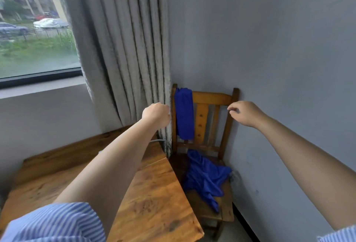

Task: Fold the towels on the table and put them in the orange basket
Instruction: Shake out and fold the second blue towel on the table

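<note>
A blue towel (184,113) hangs over the left side of a wooden chair's backrest (212,98). A second blue towel (206,178) lies crumpled on the chair seat. My left hand (156,114) is raised in front of the curtain, just left of the hanging towel, with its fingers curled under and nothing visible in it. My right hand (244,113) hovers in front of the right side of the backrest, fingers loosely bent and holding nothing. Neither hand touches a towel. The orange basket is out of view.
A wooden table (154,193) fills the lower left, its right edge close to the chair. A grey curtain (125,49) hangs behind the table beside a window (34,30). A grey wall stands right of the chair.
</note>
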The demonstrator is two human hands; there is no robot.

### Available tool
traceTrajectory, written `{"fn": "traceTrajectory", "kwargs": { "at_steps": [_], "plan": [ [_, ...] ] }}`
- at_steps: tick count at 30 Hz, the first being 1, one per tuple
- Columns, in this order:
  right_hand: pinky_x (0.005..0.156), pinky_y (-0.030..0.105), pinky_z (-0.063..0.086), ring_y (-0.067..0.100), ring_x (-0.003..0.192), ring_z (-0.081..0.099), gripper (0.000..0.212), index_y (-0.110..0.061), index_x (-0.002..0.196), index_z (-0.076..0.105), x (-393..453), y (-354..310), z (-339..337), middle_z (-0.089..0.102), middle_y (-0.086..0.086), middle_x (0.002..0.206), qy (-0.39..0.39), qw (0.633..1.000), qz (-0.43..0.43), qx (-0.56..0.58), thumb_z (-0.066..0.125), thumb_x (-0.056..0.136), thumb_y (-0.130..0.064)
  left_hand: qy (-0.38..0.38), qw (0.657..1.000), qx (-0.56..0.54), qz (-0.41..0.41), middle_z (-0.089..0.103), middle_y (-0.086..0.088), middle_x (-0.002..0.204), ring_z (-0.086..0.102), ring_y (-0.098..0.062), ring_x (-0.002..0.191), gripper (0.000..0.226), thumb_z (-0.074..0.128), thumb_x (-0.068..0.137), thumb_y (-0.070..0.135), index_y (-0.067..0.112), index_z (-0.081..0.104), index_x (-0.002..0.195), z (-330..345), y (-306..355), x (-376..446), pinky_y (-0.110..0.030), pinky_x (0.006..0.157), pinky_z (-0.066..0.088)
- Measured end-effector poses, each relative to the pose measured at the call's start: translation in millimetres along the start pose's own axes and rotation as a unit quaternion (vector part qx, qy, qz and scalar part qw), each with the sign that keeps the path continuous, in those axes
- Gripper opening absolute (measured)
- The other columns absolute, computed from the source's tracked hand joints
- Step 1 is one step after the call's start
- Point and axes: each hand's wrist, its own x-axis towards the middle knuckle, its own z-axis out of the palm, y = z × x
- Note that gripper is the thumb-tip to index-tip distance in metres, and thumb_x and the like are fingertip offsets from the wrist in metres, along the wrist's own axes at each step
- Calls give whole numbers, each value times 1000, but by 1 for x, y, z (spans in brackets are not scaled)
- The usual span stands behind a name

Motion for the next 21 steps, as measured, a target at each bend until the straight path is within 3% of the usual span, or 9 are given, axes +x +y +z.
{"fn": "traceTrajectory", "kwargs": {
  "at_steps": [8, 15, 21],
  "plan": [
    [93, 26, 40, 25, 119, 52, 31, -6, 121, 57, 105, 14, 41, 57, 11, 129, -44, 999, -23, 21, 43, 95, -14, -61, 994, -86, -8, 59, -10, 120, 57, -27, 106, 33, 34, 98, 20, 9, 53, 123, 47, 0, 101, -31, 73, 44],
    [94, 27, 40, 23, 117, 53, 32, -6, 123, 55, 233, 27, 78, 57, 11, 128, -70, 994, -76, 46, 43, 95, -16, -115, 972, -169, -113, 55, -8, 130, 59, -26, 110, 38, 39, 97, 25, 13, 48, 132, 87, -6, 194, -33, 86, 48],
    [97, 35, 41, 25, 113, 54, 33, -8, 118, 61, 319, 28, 120, 61, 12, 122, -68, 992, -101, 30, 46, 94, -26, -104, 944, -242, -198, 56, -11, 128, 54, -26, 115, 38, 37, 99, 27, 10, 49, 130, 111, 1, 257, -33, 90, 46]
  ]
}}
